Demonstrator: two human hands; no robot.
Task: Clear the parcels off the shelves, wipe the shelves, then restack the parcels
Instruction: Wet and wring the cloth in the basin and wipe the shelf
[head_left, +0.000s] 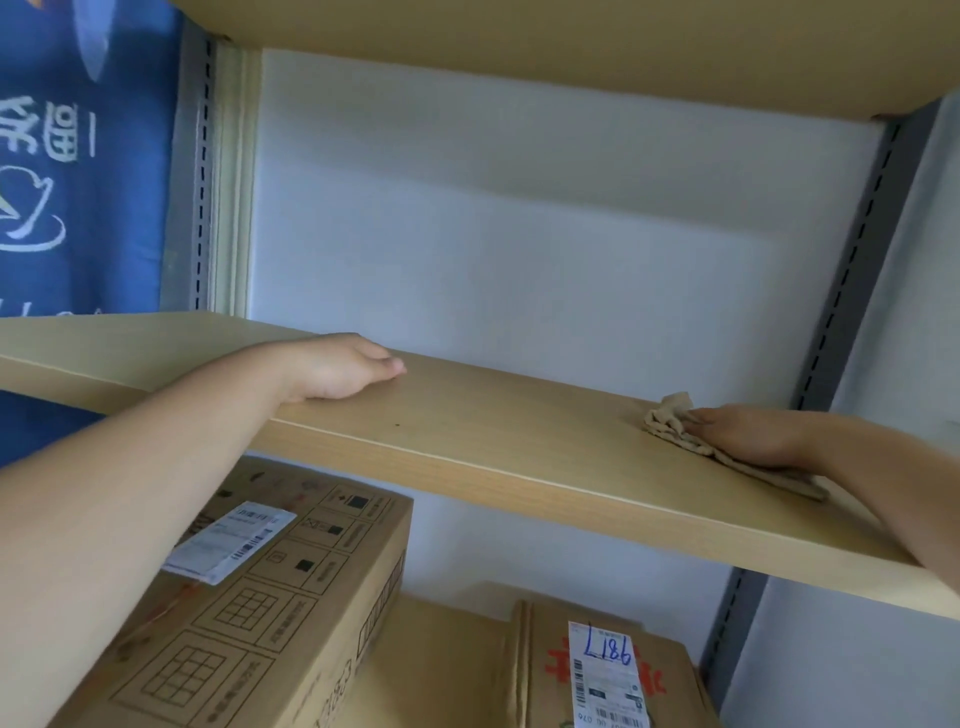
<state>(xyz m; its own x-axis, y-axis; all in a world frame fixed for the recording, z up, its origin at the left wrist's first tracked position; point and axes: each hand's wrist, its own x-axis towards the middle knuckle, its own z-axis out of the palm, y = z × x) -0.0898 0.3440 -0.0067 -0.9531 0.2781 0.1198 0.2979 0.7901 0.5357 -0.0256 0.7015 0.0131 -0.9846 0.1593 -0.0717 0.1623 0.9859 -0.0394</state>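
A light wooden shelf (493, 441) runs across the middle of the view with no parcels on it. My left hand (337, 369) rests palm down on its left part, fingers loosely bent, holding nothing. My right hand (748, 434) lies flat on a crumpled beige cloth (670, 415) near the shelf's right end, pressing it onto the board. On the shelf below stand a large cardboard parcel (249, 613) with a white label at the left and a smaller parcel (597, 670) marked "L186" at the right.
Another wooden shelf (571, 47) hangs overhead. A white back wall (519, 234) closes the bay. Grey slotted uprights stand at the left (200, 171) and right (852, 270). A blue banner (78, 156) hangs to the left.
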